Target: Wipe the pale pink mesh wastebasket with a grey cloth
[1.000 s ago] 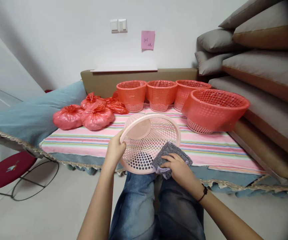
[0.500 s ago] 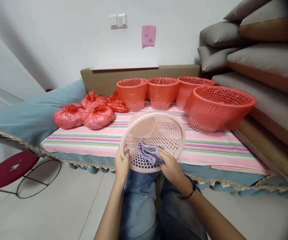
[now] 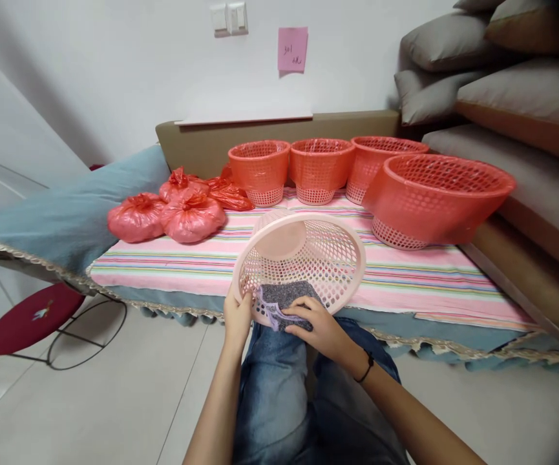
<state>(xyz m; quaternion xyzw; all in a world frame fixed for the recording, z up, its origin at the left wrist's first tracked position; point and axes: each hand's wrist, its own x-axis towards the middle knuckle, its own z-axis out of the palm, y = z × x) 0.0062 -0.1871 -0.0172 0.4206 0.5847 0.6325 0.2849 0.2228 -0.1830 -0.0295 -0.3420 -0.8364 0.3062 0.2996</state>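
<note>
A pale pink plastic mesh basket [image 3: 303,223] is tipped toward me above my knees, its open mouth facing me. My left hand [image 3: 238,320] grips its rim at the lower left, thumb on the inner side. With my right hand [image 3: 315,326] I press a dark grey cloth [image 3: 291,294] with purple edging against the basket's lower rim. The cloth is folded over that rim, part of it lying inside the mesh. My right fingers are bent around the cloth, and the palm is hidden.
Several red-lined baskets [image 3: 320,165] stand along the back of the striped cover [image 3: 182,271]. Knotted red plastic bags [image 3: 194,219] lie to the left. Grey cushions [image 3: 521,93] are stacked at right. A round dark red stool [image 3: 31,320] stands on the floor at left.
My right hand has shifted the cloth from inside the basket down onto its lower rim, and the cloth is more spread out. The left hand keeps its hold. The view has tilted slightly downward.
</note>
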